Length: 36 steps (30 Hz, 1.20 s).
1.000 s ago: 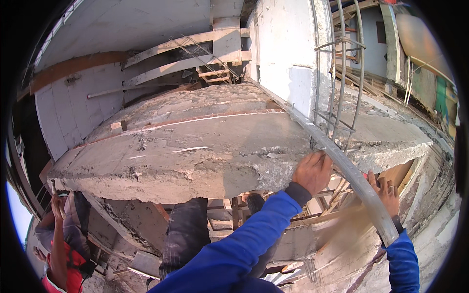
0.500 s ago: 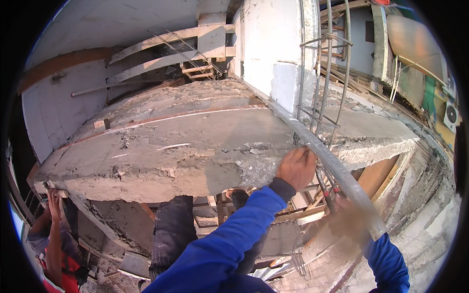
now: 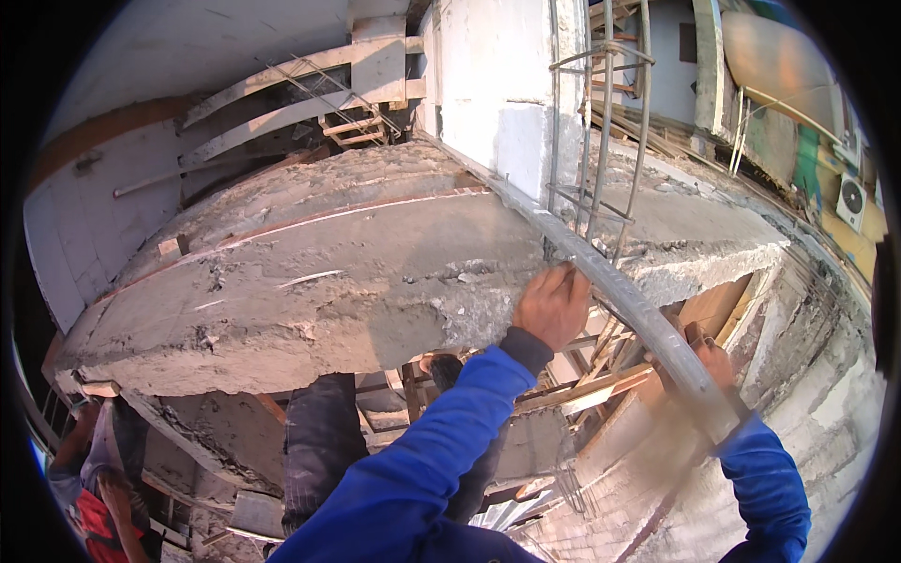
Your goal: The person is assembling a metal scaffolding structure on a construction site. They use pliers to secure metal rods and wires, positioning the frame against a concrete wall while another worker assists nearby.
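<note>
My left hand (image 3: 556, 305) is closed at the broken concrete edge, fingertips bent in beside a long grey bar (image 3: 648, 314). Whatever those fingers pinch is hidden. The bar slants across the view from the white column down over my right forearm. Beyond its lower part, my right hand (image 3: 715, 364) is curled, partly smeared by blur. The red-handled pincers it gripped are now almost wholly hidden by the bar and the fist. Upright steel rebar (image 3: 603, 141) tied with square hoops rises just past my left hand.
A thick, rough concrete beam (image 3: 310, 314) lies across the middle, with a small wood block (image 3: 173, 248) on it. Below are timbers (image 3: 582, 389) and an open drop. Another person in red and grey (image 3: 99, 479) is at the lower left. A white column (image 3: 493, 103) stands behind.
My right hand has swung up and right behind the bar, taking the pincers' handles out of sight. My left hand stays at the concrete edge. The view has shifted slightly; the other person's arm has dropped.
</note>
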{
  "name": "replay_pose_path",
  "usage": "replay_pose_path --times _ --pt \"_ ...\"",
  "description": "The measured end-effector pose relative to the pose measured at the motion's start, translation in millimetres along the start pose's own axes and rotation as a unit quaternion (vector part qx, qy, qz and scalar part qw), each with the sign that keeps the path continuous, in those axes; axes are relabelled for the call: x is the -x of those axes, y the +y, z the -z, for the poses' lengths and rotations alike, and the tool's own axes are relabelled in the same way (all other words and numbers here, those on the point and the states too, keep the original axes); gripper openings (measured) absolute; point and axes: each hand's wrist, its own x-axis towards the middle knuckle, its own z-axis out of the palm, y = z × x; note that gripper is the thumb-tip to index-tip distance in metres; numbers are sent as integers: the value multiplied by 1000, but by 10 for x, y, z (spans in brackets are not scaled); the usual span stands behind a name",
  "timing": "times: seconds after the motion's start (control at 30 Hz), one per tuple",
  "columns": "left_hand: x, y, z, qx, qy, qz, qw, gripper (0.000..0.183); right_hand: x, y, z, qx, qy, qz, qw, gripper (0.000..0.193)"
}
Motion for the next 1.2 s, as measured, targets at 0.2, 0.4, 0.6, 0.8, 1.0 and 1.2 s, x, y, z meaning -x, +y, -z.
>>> replay_pose_path --times 0.2,0.4,0.6,0.8,1.0,1.2 --pt "8 -25 -30 9 -6 -2 1000 24 36 -186 21 -691 -263 -216 638 48" --pt "-12 -12 -46 6 4 -5 1000 20 88 -460 -64 -870 -386 -255 169 45" --pt "-34 2 -25 -2 5 -1 1000 20 -104 17 72 -595 -188 -102 774 46" --pt "-35 -18 -41 2 22 -7 1000 18 -162 -94 587 -65 78 12 995 56" --pt "-32 21 -30 -6 5 5 1000 17 62 153 -293 -270 -52 2 961 60" --pt "-29 -5 -42 -2 5 -3 1000 19 167 -234 -286 -900 -364 -204 123 63"
